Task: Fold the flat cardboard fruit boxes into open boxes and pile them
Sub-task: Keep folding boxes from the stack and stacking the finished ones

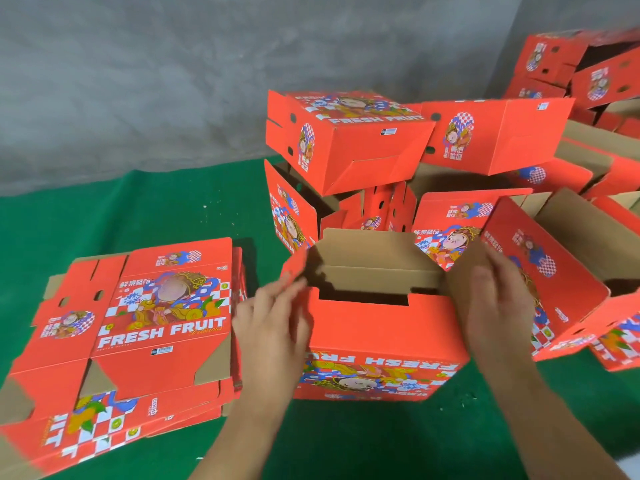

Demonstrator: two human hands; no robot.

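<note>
1. Head view: a half-folded red fruit box [381,327] stands on green matting [156,209] between both hands, its top open
2. The left hand [273,327] pinches the box's left end flap [294,265]; the right hand [498,306] lies flat, fingers straight, against its right side
3. Left of the left hand lies a stack of flat boxes [131,334]; beyond both hands, folded boxes [346,140] are piled

So the half-folded box [381,337] sits front and centre on the tabletop [138,216], one hand on each side. Stack of flat boxes [138,327] lies to its left. Behind and to the right there's a pile of folded boxes [349,140], stacked maybe two high.
</note>
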